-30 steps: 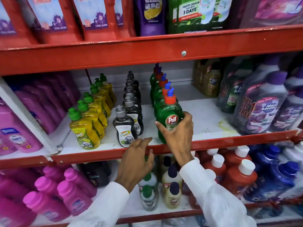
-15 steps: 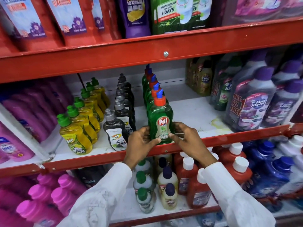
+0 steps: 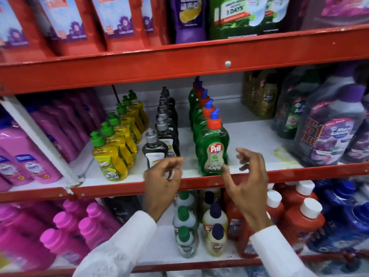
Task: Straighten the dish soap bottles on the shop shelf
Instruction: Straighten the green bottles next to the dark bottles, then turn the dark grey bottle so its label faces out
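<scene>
We see three rows of dish soap bottles on the middle shelf [image 3: 249,136], centre frame, running front to back: green Pril bottles [image 3: 212,148] with orange caps and blue spouts holding green liquid, black bottles [image 3: 154,150] with grey caps holding dark liquid, yellow bottles [image 3: 109,158] with green caps holding yellow liquid. All stand upright; the front black one sits slightly left of its row. Our left hand [image 3: 161,182] is in front of the front black bottle, fingers loosely curled and apart, holding nothing; whether it touches the bottle we cannot tell, blurred. Our right hand [image 3: 246,176] hovers just right of the front Pril bottle, fingers spread, empty. Both wear white sleeves [image 3: 123,246]. Pink bottles [image 3: 30,168] fill the left; purple-capped jugs [image 3: 335,134] at right. Lower shelf: small clear bottles [image 3: 185,226], red bottles [image 3: 303,218] with white caps.
</scene>
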A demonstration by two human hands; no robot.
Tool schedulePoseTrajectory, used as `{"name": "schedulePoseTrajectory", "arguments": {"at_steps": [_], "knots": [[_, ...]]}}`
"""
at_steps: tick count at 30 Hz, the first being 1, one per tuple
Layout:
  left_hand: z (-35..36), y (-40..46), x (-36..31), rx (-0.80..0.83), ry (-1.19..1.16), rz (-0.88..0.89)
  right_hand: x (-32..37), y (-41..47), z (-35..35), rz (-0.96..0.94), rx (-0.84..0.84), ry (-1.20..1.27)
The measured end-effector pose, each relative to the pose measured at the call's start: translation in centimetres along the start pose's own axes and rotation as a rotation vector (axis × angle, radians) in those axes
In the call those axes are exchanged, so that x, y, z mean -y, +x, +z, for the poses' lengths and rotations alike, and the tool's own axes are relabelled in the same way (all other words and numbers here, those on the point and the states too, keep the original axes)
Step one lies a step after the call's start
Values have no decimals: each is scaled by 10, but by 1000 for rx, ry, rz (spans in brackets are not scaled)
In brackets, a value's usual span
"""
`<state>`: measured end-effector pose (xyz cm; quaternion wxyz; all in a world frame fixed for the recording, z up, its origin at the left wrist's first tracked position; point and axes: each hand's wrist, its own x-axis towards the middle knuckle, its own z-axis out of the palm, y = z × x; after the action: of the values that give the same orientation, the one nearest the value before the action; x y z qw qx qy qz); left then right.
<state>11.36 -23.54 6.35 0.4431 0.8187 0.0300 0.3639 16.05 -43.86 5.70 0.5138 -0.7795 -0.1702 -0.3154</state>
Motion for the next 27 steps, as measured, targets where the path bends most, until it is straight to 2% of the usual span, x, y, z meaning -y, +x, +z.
{"name": "schedulePoseTrajectory", "arguments": {"at_steps": [1, 2, 4, 6, 9, 12, 21, 27], "knots": [[-15, -4, 2, -151, 0, 43, 12, -10, 5, -41, -36, 33], [-28, -6, 5, -276, -14, 64, 24, -17, 13, -64, 4, 67], [-46, -2, 20, -378, -18, 31, 42, -23, 38, -54, 212, 112], [-57, 6, 37, -294, 18, -93, 49, -19, 69, -27, 392, 94], [-61, 20, 55, -3, -58, -262, 52, -6, 100, 21, 489, 70], [-57, 25, 64, 173, -62, -257, 52, 0, 111, 3, 557, 3], [-44, 21, 66, 228, -179, -215, 43, 2, 105, 81, 498, -37], [-42, 22, 72, 229, -148, -185, 48, -1, 103, 129, 496, -50]]}}
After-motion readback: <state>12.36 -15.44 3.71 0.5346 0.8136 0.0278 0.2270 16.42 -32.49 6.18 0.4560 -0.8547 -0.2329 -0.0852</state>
